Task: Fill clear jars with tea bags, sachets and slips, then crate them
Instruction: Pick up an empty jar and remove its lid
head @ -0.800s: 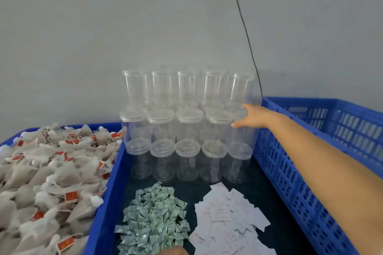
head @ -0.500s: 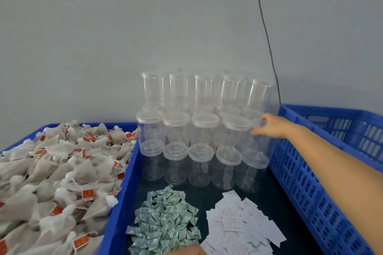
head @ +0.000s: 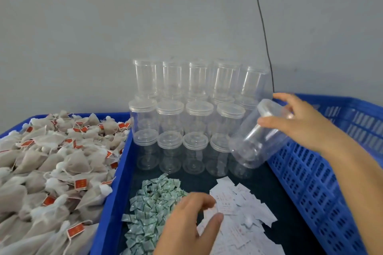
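Head view: right hand (head: 298, 122) grips a lidded clear jar (head: 257, 136) near its lid end, fingers and thumb curled round it; the jar hangs tilted, lid up and to the right, just beside the stacked jars (head: 186, 114) against the grey wall (head: 103, 27). Left hand (head: 190, 223) hovers low over the dark desk (head: 279, 188), fingers curled above the pile of white slips (head: 238, 213); a slip seems pinched between thumb and fingers, though blur makes that uncertain. Green sachets (head: 153, 203) lie heaped just left of the slips. Tea bags (head: 51, 161) with red tags fill the left blue crate (head: 116, 182). Another blue crate (head: 310, 188) stands on the right under the right forearm. A black cable (head: 262, 27) hangs down the wall.
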